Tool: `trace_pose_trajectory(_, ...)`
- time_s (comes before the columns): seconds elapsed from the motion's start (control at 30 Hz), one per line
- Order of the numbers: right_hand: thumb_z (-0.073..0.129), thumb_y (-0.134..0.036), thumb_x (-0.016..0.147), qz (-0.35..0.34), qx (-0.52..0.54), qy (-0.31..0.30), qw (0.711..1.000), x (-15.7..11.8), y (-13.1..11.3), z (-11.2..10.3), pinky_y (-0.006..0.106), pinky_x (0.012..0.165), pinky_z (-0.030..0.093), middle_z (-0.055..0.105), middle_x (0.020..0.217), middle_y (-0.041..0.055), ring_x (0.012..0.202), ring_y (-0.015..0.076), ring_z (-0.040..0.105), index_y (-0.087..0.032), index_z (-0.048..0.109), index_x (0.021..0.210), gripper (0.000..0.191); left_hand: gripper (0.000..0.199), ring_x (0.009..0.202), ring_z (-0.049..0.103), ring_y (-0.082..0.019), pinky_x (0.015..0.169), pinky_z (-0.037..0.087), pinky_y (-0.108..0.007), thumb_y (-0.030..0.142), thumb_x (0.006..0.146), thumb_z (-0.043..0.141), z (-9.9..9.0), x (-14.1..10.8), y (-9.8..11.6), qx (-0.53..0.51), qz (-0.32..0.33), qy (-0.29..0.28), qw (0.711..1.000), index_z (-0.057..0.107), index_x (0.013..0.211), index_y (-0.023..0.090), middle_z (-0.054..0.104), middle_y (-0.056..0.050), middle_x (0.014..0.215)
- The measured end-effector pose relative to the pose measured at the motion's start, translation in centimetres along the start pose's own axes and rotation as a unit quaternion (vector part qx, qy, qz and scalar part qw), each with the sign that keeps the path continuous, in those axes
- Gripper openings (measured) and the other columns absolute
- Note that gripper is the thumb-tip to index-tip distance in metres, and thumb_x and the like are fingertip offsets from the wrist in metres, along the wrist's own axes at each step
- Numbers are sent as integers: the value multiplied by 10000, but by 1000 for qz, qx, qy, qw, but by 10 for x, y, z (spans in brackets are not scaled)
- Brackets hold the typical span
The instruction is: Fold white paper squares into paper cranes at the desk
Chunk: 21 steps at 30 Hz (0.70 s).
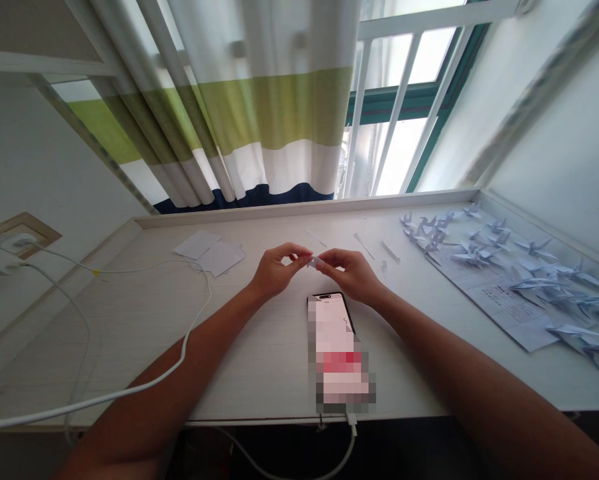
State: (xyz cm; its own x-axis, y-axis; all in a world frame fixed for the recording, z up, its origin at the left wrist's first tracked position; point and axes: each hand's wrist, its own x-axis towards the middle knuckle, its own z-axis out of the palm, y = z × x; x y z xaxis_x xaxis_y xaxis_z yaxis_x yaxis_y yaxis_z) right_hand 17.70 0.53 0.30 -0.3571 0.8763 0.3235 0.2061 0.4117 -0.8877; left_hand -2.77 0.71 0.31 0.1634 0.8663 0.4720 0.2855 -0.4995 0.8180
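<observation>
Between my fingertips, above the middle of the white desk, is a small folded piece of white paper (pixel 313 262). My left hand (pixel 283 268) pinches its left side with thumb and forefinger. On its right side, my right hand (pixel 347 269) grips it the same way. The fingers cover much of the paper, so its folded shape is hard to make out. Just below my hands a phone (pixel 332 333) lies face up with its screen lit, partly blurred.
Many folded paper cranes (pixel 474 252) stand at the right, some on a printed sheet (pixel 504 310). Square paper sheets (pixel 219 257) lie at the left, thin paper strips (pixel 390 251) behind my right hand. A white cable (pixel 179 360) crosses my left forearm; another cable (pixel 352 427) plugs into the phone.
</observation>
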Motion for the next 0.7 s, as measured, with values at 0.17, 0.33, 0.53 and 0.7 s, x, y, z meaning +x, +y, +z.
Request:
trace_pose_trajectory(0.17, 688, -482, 873, 12, 30, -29, 999, 0, 3, 0, 361, 784, 553, 773, 919, 70, 827, 201, 696, -200, 768, 992, 316, 196, 824, 691, -201, 781, 533, -333, 379, 822, 751, -6, 2, -1, -4, -20, -33, 999, 785, 898, 202, 774, -66, 881)
trace_pose_trajectory(0.33, 620, -439, 921, 22, 46, 33, 998, 3, 5, -4, 361, 803, 549, 757, 915, 69, 846, 194, 695, -184, 727, 1080, 318, 177, 792, 695, -193, 760, 539, -316, 335, 799, 752, -12, 8, 2, -21, -51, -61, 997, 759, 848, 165, 758, -74, 834)
trace_pose_trajectory(0.53, 654, -352, 888, 23, -8, 14, 1000, -3, -3, -13, 333, 669, 551, 726, 730, 16, 614, 168, 676, -194, 693, 1132, 294, 230, 639, 619, -135, 649, 493, -266, 262, 788, 720, -11, 13, 11, 12, -44, -8, 999, 759, 1003, 187, 714, -15, 716)
trace_pose_trajectory(0.7, 669, -375, 886, 11, -10, 10, 1000, -6, -4, -12, 371, 726, 596, 781, 935, 69, 709, 203, 751, -220, 702, 1162, 319, 218, 633, 629, -143, 620, 496, -264, 272, 782, 722, -7, 19, 22, 19, -40, -10, 999, 772, 978, 192, 728, -22, 724)
